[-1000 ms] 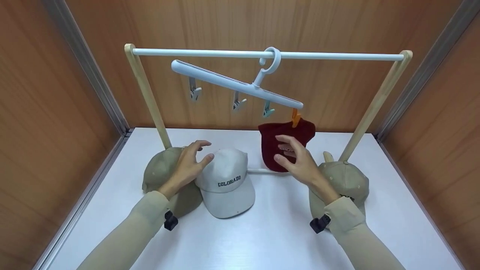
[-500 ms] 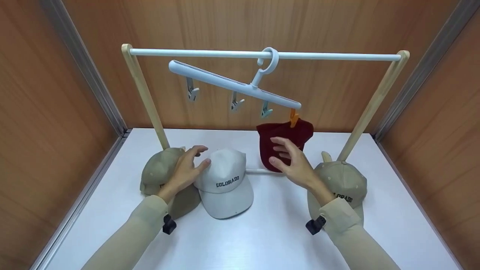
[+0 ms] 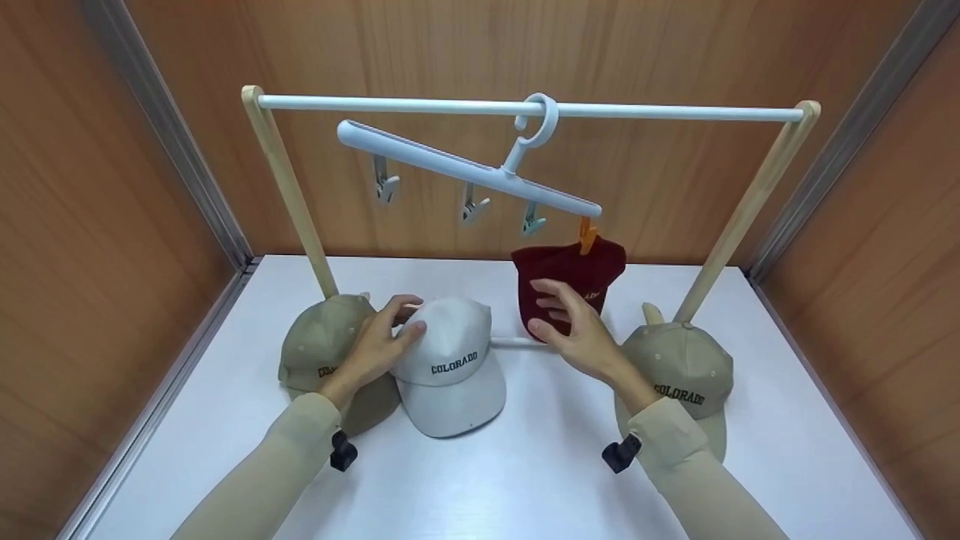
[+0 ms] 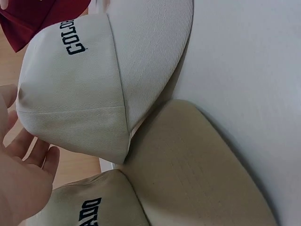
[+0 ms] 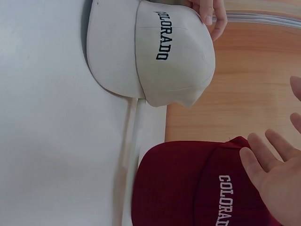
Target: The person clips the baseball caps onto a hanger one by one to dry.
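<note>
An off-white cap lettered COLORADO [image 3: 450,345] sits on the white table, brim forward. My left hand [image 3: 371,349] is at the left side of its crown, thumb and fingertips right at the fabric, the fingers loosely bent. My right hand [image 3: 581,341] is raised with fingers spread, in front of a dark red cap [image 3: 555,262] and apart from the white one. That red cap hangs from an orange clip [image 3: 587,236] at the low end of a tilted pale blue hanger [image 3: 465,171]. A khaki cap [image 3: 319,345] lies partly under my left hand and wrist.
A rack with a white rail [image 3: 675,112] and wooden legs carries the hanger. Three more clips, one of them a teal clip [image 3: 533,221], hang from it. A second khaki cap [image 3: 690,367] lies by the right leg. Wood-grain panels [image 3: 450,45] enclose the table.
My left hand has moved slightly right, closer to the white cap's crown. My right hand has shifted left and a little down across the red cap. The caps and hanger stay put.
</note>
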### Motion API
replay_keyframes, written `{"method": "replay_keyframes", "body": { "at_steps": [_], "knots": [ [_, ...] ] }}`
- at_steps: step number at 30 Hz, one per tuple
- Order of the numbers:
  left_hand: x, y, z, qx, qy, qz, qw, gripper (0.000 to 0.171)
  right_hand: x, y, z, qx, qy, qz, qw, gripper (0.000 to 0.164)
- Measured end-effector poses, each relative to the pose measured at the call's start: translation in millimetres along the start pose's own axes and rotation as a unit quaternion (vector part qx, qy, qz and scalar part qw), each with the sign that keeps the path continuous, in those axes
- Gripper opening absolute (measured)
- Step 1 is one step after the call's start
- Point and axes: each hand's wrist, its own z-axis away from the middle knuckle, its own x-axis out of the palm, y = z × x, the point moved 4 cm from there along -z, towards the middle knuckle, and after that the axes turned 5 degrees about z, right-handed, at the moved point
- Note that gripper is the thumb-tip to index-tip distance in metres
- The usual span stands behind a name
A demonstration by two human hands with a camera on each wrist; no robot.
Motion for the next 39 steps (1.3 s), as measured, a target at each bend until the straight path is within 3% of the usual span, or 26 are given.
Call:
{"method": "replay_keyframes", "body": {
  "at_steps": [31, 39],
  "knots": [
    [8.9, -5.6, -3.5, -0.046, -0.002, 0.059, 0.9972, 0.037, 14.7, 1.9, 0.2, 0.009, -0.015, 0.000, 1.000, 0.059],
    [9.4, -3.4, -5.8, -0.050, 0.017, 0.081, 0.9953, 0.037, 13.3, 2.6, -0.6, 0.004, -0.016, 0.003, 1.000, 0.058]
  ]
}}
